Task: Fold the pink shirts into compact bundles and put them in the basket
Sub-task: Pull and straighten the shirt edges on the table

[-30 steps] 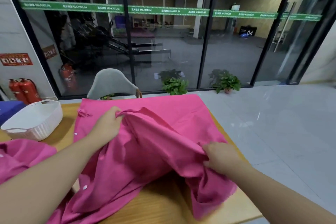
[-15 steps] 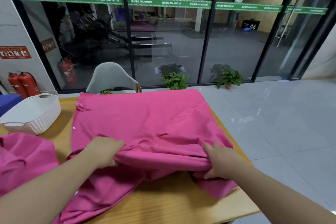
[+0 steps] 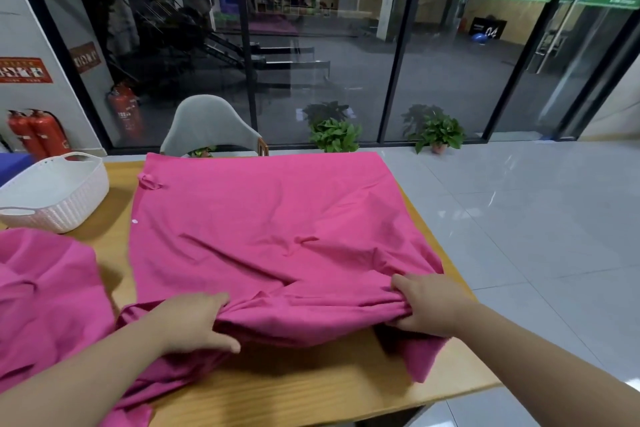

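A large pink shirt (image 3: 270, 218) lies spread over the wooden table (image 3: 311, 388), reaching its far edge. My left hand (image 3: 194, 321) grips a bunched fold along the shirt's near edge. My right hand (image 3: 429, 305) grips the same gathered fold farther right. Part of the fabric hangs loose below my right hand near the table's right edge. A second pink shirt (image 3: 45, 302) lies crumpled at the left. The white woven basket (image 3: 65, 204) stands at the table's far left with nothing visible inside.
A grey chair (image 3: 207, 125) stands behind the table. Glass walls, two potted plants (image 3: 334, 135) and red fire extinguishers (image 3: 38, 133) lie beyond. The tiled floor (image 3: 519, 218) opens to the right of the table.
Both hands pulled the lifted fold of the shirt back toward me and down. The raised fabric now lies flatter over the table, and the view has dipped slightly.
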Demonstrator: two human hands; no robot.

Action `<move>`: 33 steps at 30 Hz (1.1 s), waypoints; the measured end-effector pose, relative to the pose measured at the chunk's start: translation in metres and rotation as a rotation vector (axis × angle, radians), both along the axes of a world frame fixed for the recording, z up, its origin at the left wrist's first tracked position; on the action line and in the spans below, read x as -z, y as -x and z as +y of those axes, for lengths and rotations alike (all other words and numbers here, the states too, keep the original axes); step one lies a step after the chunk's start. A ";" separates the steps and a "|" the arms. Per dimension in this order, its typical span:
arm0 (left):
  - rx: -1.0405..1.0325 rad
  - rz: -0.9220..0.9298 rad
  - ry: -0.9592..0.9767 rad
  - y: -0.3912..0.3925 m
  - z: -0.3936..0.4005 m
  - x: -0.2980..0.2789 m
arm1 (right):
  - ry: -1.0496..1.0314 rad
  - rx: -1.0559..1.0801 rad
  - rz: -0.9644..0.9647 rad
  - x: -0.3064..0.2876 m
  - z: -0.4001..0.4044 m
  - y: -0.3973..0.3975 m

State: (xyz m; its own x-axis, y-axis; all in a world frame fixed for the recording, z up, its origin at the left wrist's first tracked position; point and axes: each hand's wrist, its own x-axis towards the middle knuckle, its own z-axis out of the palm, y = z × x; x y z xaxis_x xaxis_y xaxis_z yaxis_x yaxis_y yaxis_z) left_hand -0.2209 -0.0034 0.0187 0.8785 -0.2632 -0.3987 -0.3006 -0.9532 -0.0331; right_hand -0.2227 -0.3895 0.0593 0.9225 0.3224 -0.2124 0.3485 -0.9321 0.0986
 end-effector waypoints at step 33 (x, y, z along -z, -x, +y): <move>0.030 -0.089 0.043 0.016 0.007 -0.021 | 0.116 0.074 0.029 0.003 -0.066 0.012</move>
State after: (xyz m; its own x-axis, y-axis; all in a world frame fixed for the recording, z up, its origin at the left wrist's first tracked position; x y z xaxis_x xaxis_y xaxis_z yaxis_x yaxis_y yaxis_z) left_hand -0.2374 0.0039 0.0399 0.9013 -0.3056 -0.3071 -0.3271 -0.9448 -0.0199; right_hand -0.2346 -0.4558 0.0564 0.9358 0.2254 -0.2711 0.2834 -0.9383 0.1983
